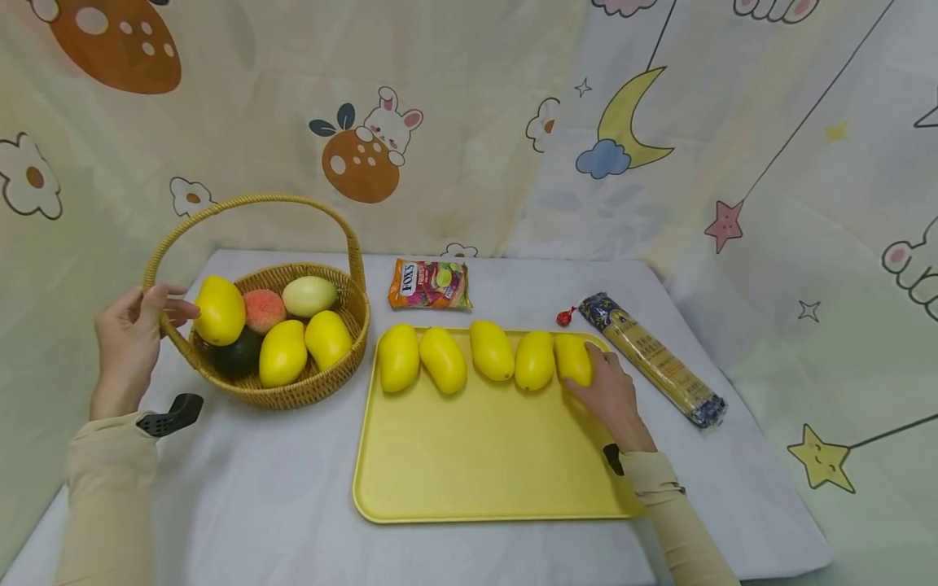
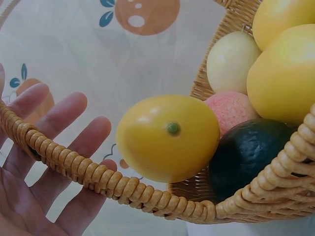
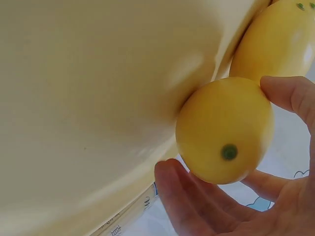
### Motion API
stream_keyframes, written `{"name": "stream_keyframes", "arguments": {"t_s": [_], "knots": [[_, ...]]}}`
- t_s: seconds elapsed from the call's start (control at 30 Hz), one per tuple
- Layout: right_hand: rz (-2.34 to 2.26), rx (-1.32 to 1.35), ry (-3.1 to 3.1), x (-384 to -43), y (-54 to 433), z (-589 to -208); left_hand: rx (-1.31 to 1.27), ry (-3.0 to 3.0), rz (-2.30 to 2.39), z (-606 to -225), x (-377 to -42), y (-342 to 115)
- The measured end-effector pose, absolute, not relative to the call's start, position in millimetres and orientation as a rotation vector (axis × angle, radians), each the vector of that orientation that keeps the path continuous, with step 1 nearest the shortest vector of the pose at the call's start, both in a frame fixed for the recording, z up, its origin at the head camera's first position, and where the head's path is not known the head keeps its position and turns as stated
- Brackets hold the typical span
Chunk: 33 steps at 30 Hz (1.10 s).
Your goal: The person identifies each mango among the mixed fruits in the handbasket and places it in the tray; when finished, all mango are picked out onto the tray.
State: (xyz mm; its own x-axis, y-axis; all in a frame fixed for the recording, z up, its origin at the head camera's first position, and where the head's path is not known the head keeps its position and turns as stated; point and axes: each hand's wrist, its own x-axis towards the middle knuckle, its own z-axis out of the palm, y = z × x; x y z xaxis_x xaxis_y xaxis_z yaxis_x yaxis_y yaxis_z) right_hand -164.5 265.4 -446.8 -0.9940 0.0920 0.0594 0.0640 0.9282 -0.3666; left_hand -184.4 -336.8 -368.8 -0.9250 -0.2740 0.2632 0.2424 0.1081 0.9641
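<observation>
At the right end of a row of yellow mangoes, my right hand (image 1: 608,393) holds a mango (image 3: 224,130), thumb on one side and fingers around the other. This mango lies at the far edge of the yellow tray (image 1: 491,456), beside another mango (image 1: 535,360). My left hand (image 1: 133,338) is at the handle of the wicker basket (image 1: 359,325); its spread, mostly straight fingers (image 2: 91,135) touch the handle from behind. Inside the basket are several mangoes (image 1: 282,354), a peach (image 1: 264,311), a pale green oval fruit (image 1: 310,296) and a dark green fruit (image 2: 248,152).
Behind the tray lies an orange candy bag (image 1: 430,285). A small red wrapped candy (image 1: 565,317) sits near the tray's far right corner, next to a long packet of noodles (image 1: 655,358). A patterned curtain (image 1: 469,179) hangs behind the white-covered table (image 1: 271,496).
</observation>
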Motion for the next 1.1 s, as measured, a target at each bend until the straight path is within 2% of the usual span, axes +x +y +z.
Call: {"name": "stream_keyframes", "arguments": {"t_s": [0.67,1.1], "knots": [[0.558,-0.084,-2.931,-165.3,257.0,-432.3,0.008,-1.979,-1.908,-371.9,-185.3,-339.0],[0.605,0.133,-2.829,-182.8,198.7,-406.1,0.022,-2.030,-1.856,-371.6,-185.6,-339.0]]}}
